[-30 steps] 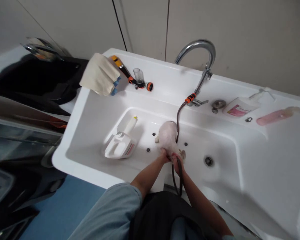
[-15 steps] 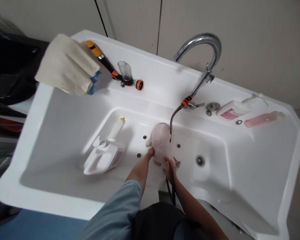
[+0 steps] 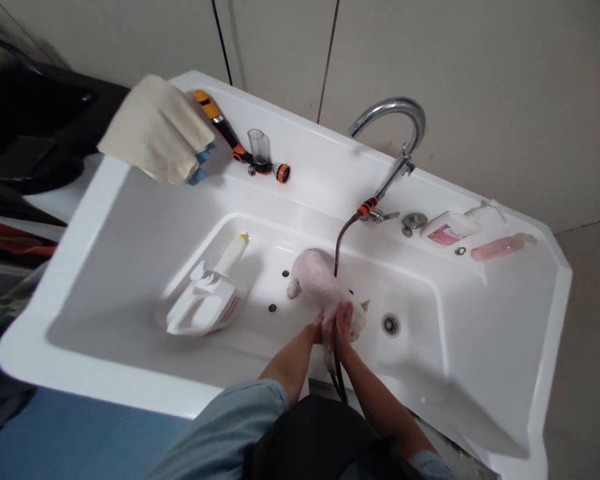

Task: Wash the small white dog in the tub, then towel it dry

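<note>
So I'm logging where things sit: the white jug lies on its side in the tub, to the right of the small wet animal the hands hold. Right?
Not quite. The head view shows the white jug on its side in the tub, but left of the small wet animal, which both the left hand and the right hand hold.

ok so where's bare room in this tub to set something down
Bare floor lies right of the drain, and on the left ledge between the towel and jug. Crowded mid-tub: both hands, left and right, on the small animal.

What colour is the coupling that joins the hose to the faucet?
Orange, on the coupling under the faucet; the head view shows it.
</note>
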`<state>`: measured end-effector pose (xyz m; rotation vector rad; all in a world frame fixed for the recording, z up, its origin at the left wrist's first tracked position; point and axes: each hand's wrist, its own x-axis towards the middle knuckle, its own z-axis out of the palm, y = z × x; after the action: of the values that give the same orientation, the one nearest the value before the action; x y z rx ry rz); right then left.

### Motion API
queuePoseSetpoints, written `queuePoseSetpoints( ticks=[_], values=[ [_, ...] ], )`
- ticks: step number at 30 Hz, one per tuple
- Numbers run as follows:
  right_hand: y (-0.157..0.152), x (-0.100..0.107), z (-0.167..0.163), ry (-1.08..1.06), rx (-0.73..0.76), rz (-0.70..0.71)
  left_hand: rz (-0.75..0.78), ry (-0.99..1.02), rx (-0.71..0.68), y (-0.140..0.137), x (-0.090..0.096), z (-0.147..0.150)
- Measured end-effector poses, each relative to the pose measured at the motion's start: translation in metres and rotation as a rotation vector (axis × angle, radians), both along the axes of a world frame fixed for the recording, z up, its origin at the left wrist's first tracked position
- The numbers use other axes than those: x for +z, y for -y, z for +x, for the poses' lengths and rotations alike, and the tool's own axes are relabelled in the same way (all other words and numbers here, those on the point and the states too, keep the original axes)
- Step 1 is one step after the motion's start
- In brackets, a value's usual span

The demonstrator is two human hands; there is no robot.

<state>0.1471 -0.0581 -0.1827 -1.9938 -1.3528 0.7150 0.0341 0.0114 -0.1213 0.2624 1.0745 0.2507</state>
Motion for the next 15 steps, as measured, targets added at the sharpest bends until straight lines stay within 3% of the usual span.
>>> queuePoseSetpoints(
  ticks=[5,10,15],
  values=[
    [0.025,-0.008,-0.002,0.142,0.416,0.101,0.015,0.016,0.160,0.009,0.013,0.012],
    [0.016,0.007,0.005,0.226,0.346,0.073,-0.069,0.170,0.169,0.015,0.034,0.010],
    [0.046,0.015,0.010,-0.021,0.451,0.197,-0.098,0.107,0.090,0.022,0.044,0.004]
  ],
)
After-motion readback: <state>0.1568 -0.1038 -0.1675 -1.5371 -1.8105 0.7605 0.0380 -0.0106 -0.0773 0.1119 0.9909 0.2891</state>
